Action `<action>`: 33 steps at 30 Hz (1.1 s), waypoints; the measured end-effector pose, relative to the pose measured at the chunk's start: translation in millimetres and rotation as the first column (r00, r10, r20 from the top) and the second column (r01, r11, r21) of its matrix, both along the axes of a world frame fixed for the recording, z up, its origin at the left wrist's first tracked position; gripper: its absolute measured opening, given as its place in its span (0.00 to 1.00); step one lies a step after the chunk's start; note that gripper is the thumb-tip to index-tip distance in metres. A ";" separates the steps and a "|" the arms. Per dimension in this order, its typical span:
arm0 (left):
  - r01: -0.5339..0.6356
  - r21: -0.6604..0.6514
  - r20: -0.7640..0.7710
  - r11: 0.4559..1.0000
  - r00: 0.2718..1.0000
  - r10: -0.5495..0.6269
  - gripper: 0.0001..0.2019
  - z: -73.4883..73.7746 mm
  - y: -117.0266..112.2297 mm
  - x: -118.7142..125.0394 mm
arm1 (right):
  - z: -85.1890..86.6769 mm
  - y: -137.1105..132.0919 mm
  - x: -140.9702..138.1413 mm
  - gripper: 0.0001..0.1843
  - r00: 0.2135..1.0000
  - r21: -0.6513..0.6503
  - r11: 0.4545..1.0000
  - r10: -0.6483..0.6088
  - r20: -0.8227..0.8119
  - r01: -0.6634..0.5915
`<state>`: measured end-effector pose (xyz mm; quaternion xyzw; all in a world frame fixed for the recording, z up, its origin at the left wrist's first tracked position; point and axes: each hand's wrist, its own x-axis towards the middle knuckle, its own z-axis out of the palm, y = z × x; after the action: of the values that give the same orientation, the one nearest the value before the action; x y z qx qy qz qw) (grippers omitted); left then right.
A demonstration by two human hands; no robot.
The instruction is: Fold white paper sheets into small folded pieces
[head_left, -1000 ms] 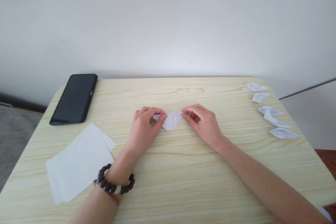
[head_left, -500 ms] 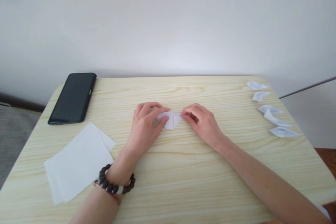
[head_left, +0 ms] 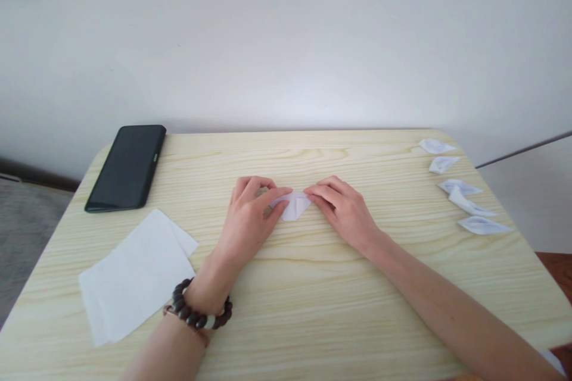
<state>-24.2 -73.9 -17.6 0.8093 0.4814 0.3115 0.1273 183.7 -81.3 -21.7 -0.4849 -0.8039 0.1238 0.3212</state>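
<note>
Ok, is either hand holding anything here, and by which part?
Yes, both: the left hand holds the folded paper by its left end, the right hand by its right end.

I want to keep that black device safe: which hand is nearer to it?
Left. The left hand is rightward of the black device, at the left end of the folded paper; the right hand is farther right, at the other end.
</note>
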 end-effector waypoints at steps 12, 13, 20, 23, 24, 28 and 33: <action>-0.065 -0.046 -0.036 0.997 0.997 0.063 0.06 2.6 -0.6 1.2 | -5.1 1.1 0.9 0.07 0.992 -0.050 0.995 -0.087 -0.093 0.082; -0.062 -0.044 -0.036 0.997 0.998 0.060 0.06 2.5 -0.5 1.1 | -5.4 1.2 0.9 0.07 0.991 -0.047 0.995 -0.091 -0.101 0.087; -0.048 -0.046 -0.033 0.998 0.998 0.047 0.06 1.5 0.5 0.7 | -5.0 1.1 0.8 0.06 0.991 -0.044 0.996 -0.086 -0.098 0.082; -0.045 -0.037 -0.036 0.998 0.998 0.043 0.06 1.4 0.4 0.9 | -3.5 0.9 0.6 0.05 0.993 -0.049 0.996 -0.077 -0.087 0.073; -0.046 -0.039 -0.039 0.998 0.998 0.044 0.06 1.3 0.2 0.9 | -2.9 0.8 0.7 0.05 0.994 -0.054 0.996 -0.074 -0.082 0.069; -0.049 -0.046 -0.040 0.998 0.998 0.047 0.07 0.3 -0.5 0.3 | -0.9 0.1 1.1 0.05 0.996 -0.068 0.996 -0.067 -0.055 0.063; -0.034 -0.009 -0.035 0.999 0.999 0.033 0.10 -2.0 -0.5 -0.1 | 1.6 -0.4 1.3 0.05 0.999 -0.055 0.997 -0.049 -0.021 0.048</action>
<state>-24.3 -74.4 -19.5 0.8058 0.4986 0.2972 0.1175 185.0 -81.7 -20.1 -0.5113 -0.7848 0.1431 0.3197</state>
